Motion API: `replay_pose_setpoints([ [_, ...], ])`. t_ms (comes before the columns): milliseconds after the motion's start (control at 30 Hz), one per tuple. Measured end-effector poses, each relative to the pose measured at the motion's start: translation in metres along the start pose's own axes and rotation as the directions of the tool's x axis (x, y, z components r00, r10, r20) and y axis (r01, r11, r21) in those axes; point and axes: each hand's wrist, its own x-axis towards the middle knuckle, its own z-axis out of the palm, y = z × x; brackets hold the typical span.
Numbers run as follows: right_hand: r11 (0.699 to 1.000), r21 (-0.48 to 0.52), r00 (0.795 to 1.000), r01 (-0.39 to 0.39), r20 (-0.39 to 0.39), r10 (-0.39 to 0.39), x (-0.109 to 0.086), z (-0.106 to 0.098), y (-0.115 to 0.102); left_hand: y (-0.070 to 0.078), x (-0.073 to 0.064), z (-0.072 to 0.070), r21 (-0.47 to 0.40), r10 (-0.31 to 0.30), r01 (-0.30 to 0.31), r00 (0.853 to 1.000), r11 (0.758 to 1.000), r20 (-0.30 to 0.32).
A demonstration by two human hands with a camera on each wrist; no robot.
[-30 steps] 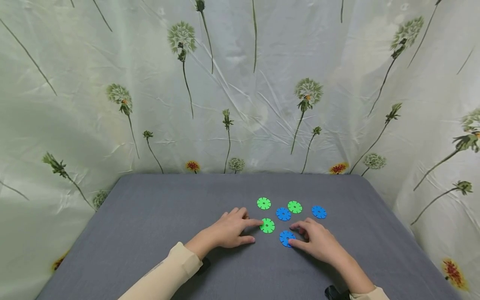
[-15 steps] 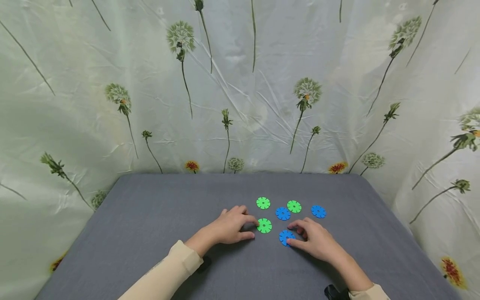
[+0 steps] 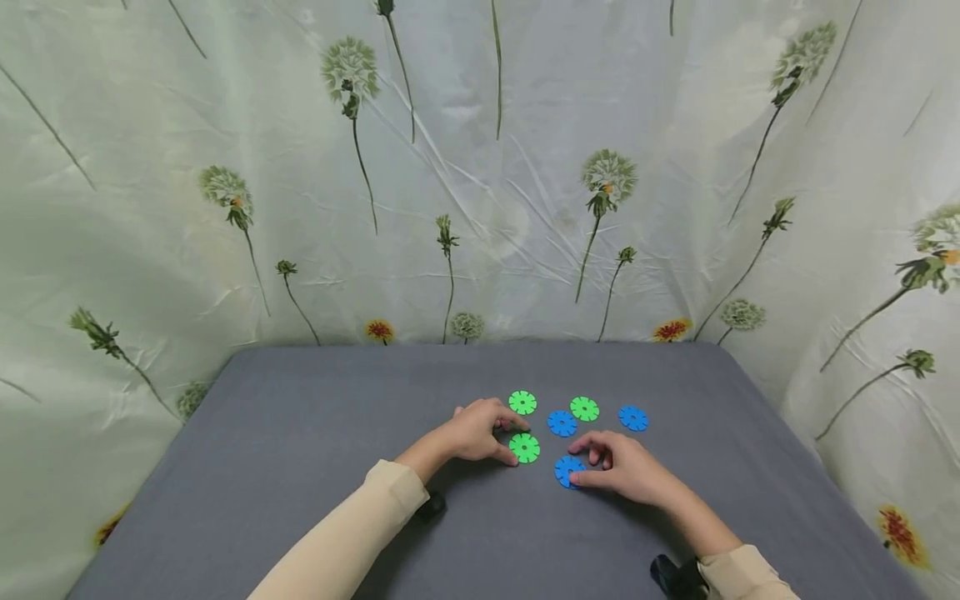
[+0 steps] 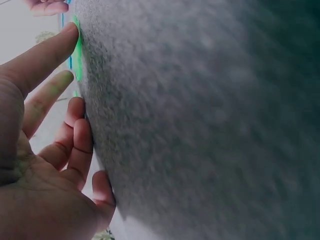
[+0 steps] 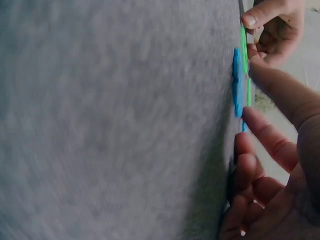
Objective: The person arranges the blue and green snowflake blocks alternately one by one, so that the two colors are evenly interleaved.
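In the head view my left hand (image 3: 480,431) reaches over a slotted green disc (image 3: 524,448) that lies flat on the grey table. Its thumb touches the disc's near left edge, and the index fingertip is just past the far edge. My right hand (image 3: 626,467) rests its thumb on a slotted blue disc (image 3: 569,472), index finger extended beyond that disc's far side. Both wrist views show the discs edge-on: the green disc (image 4: 77,50) beside the left thumb and index finger, the blue disc (image 5: 237,82) beside the right thumb and index finger.
Farther back lie a green disc (image 3: 522,402), a blue disc (image 3: 562,423), another green disc (image 3: 584,408) and a blue disc (image 3: 633,418). The grey cloth-covered table (image 3: 337,392) ends at a flower-patterned curtain (image 3: 517,208).
My left index finger drew the near green disc slightly left, then the hand shifted to the right so thumb and index straddle it. The right hand stays at the blue disc.
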Motion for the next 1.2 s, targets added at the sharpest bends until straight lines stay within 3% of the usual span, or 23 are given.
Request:
replay_pose_setpoints([
  [200,0.996,0.088,0.999,0.011,0.029,-0.013,0.0051,-0.003,0.0035,0.0007,0.0045,-0.0006,-0.06,0.006,-0.006,1.0,0.998,0.003],
  [600,0.999,0.051,1.0,-0.018,0.019,0.017,0.0075,-0.0006,0.0017,-0.0018,0.0056,0.0022,-0.062,-0.004,0.003,1.0,0.998,-0.014],
  [833,0.996,0.086,0.999,0.016,0.036,-0.019,0.006,-0.0013,0.0054,0.0009,0.0062,0.0043,-0.053,-0.036,0.036,0.999,0.998,-0.012],
  [1200,0.996,0.084,0.998,0.02,0.053,-0.024,0.0065,-0.0025,0.0075,0.0038,0.0021,0.0035,-0.09,-0.031,0.024,0.997,0.996,-0.072],
])
